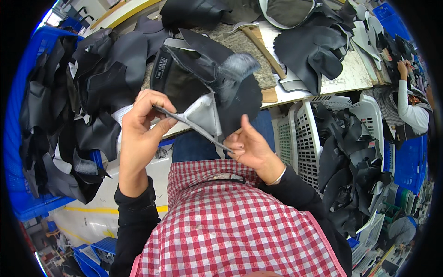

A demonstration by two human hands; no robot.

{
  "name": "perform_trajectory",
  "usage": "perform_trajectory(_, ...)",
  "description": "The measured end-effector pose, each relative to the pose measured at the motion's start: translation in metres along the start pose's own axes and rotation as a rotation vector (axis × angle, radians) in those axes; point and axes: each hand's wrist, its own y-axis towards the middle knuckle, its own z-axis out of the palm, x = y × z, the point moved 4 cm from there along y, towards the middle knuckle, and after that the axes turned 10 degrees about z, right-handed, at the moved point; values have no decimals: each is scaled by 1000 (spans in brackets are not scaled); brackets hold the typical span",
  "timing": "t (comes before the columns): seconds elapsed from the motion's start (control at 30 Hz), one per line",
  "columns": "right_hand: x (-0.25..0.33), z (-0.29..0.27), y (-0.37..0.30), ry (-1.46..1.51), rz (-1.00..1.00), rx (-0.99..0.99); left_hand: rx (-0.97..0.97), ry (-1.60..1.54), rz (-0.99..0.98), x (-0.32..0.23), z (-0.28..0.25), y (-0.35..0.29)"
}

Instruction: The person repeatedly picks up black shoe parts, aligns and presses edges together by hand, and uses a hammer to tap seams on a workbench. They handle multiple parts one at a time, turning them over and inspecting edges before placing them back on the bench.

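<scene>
Between my hands is a black shoe upper (242,101) with a grey-white lining and a fuzzy dark patch, its body lying over the table's near edge. My left hand (146,117) pinches one end of its edge between thumb and fingers. On the right, my right hand (253,147) grips the other end of that edge, thumb pointing up. The edge is stretched in a slanting line from one hand to the other. A hammer (263,51) with a wooden handle lies on the stone slab (240,44) just beyond the piece.
Black shoe pieces (110,64) heap at left beside a blue crate (18,138). More black uppers (309,53) lie on the white table (350,76). A white basket (307,138) full of black pieces stands at right. Another person (413,111) works at far right.
</scene>
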Motion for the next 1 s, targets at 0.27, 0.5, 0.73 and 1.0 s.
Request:
perform_trajectory(0.27, 64, 76, -2, 58, -496, 254, 10, 283, 223, -29, 0, 18)
perform_trajectory(0.5, 66, 159, 9, -2167, -858, -125, 50, 442, 273, -39, 16, 36)
perform_trajectory(0.73, 84, 136, 29, -2534, -1136, -457, -6, 313, 164, -21, 26, 32)
perform_trajectory(1.0, 89, 128, 20, -2568, -1259, -246, -51, 295, 192, -7, 18, 23)
